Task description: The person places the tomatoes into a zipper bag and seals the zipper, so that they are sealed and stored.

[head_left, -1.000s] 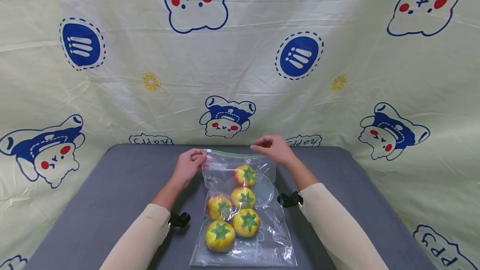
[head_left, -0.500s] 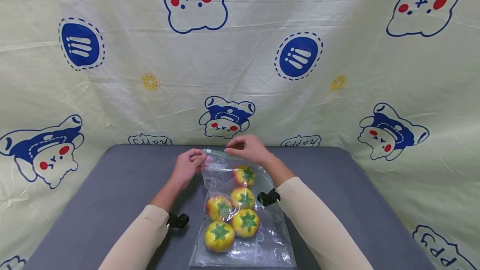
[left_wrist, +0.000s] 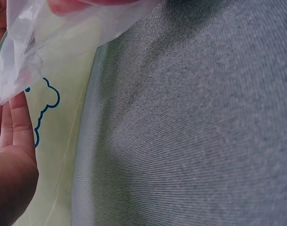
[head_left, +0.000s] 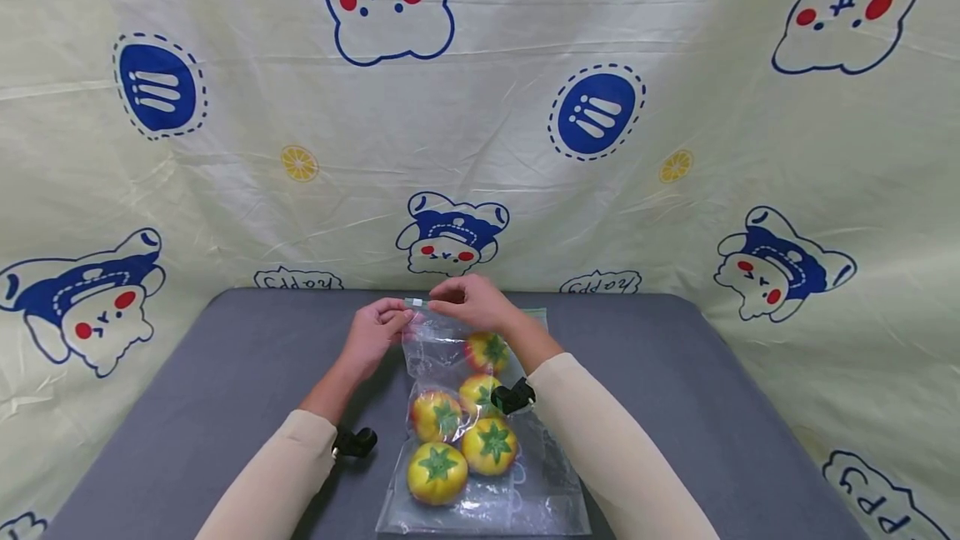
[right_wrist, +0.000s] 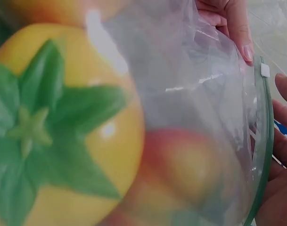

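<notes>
A clear zip bag (head_left: 551, 482) with a green zip strip and a white slider (right_wrist: 265, 70) lies on the table. Inside are several yellow-red, tomato-like fruits (head_left: 437, 473) with green star-shaped tops. My left hand (head_left: 375, 330) pinches the bag's top left corner beside the slider, thumb and fingers on the film. Over the zip strip, close to the slider, is my right hand (head_left: 472, 304). In the right wrist view its thumb is apart from the slider, with the other fingers reaching behind the strip. The left wrist view shows the right palm (left_wrist: 13, 174) beyond the bag film (left_wrist: 25, 56).
The grey cloth-covered table (head_left: 247, 407) extends to both sides of the bag. A pale curtain (head_left: 480, 123) printed with cartoon figures hangs behind its far edge. A black wrist device (head_left: 513, 396) on the right arm hangs over the bag.
My right hand has moved left along the bag's top edge, from its right corner to beside the slider. My left hand stays at the left corner, and the fruits lie as before.
</notes>
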The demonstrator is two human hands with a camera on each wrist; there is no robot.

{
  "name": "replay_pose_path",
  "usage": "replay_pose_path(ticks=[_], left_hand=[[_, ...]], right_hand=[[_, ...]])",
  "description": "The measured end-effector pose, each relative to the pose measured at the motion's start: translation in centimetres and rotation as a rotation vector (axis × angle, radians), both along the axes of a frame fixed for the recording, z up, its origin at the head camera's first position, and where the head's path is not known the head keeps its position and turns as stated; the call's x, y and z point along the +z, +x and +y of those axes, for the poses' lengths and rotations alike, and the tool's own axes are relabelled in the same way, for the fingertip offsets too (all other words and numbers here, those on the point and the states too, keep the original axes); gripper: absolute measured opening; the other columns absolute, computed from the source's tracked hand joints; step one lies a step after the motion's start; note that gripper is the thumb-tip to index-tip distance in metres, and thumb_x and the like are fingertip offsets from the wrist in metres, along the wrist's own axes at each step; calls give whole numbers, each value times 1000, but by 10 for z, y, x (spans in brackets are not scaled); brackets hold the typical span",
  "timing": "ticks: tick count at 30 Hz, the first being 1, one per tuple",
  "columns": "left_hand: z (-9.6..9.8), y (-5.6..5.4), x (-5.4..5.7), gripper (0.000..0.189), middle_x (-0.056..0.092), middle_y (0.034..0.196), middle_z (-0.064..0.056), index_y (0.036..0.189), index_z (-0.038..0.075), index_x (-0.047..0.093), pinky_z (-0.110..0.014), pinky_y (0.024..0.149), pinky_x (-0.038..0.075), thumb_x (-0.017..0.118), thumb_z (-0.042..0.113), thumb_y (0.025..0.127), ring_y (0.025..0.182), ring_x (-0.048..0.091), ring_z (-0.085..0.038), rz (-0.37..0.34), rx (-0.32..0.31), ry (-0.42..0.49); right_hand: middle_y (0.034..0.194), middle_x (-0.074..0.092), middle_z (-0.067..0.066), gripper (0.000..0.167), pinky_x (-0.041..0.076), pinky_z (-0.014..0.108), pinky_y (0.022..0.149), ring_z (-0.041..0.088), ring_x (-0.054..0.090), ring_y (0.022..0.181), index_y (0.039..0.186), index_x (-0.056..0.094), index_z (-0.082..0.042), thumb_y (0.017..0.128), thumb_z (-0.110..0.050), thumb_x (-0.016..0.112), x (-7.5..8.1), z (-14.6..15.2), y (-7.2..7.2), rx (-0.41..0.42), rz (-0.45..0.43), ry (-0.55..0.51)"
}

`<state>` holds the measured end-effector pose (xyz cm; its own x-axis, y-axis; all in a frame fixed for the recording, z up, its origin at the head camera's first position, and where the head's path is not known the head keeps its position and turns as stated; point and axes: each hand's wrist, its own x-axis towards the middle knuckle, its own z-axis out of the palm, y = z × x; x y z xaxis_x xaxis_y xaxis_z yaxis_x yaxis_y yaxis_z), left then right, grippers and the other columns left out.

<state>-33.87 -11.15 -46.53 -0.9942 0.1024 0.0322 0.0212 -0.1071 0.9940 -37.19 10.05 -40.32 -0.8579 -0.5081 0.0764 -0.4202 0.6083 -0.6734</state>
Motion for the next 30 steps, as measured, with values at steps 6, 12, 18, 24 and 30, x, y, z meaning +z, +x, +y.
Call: replay_pose_path(ticks=[6, 12, 18, 24, 30], left_hand=[[-1, -1, 0, 19, 79, 96, -7, 115, -9, 60, -28, 74, 62, 63, 3, 100, 81, 74, -9, 7, -8, 21], [0, -2, 1, 19, 76, 88, 2, 115, -9, 62, -26, 72, 62, 63, 3, 101, 76, 71, -9, 5, 5, 12], [-1, -3, -1, 22, 78, 91, 0, 115, -10, 62, -27, 72, 62, 64, 6, 100, 77, 71, -10, 11, 0, 2], [0, -2, -1, 24, 78, 92, -1, 116, -11, 62, -26, 73, 62, 65, 7, 100, 75, 71, -9, 28, 1, -5], [1, -1, -1, 20, 77, 89, 1, 112, -8, 64, -26, 73, 61, 64, 8, 101, 76, 70, -9, 33, 13, -17]], right_hand=[[104, 74, -1, 28, 54, 25, 79, 16, 60, 87, 118, 76, -15, 97, -34, 72, 1, -7, -1, 15, 15, 6], [97, 71, -2, 25, 49, 24, 73, 17, 56, 84, 115, 78, -18, 96, -35, 73, 0, -11, -1, 24, 12, 16], [91, 68, -2, 20, 46, 24, 69, 18, 54, 83, 110, 79, -19, 96, -32, 73, 1, -14, 0, 21, 15, 19], [90, 68, -2, 16, 47, 24, 70, 17, 55, 84, 106, 79, -19, 96, -30, 74, 1, -15, 1, 13, 17, 11], [90, 68, -1, 13, 48, 25, 71, 19, 55, 84, 104, 79, -19, 97, -28, 72, 2, -16, 3, 15, 10, -4]])
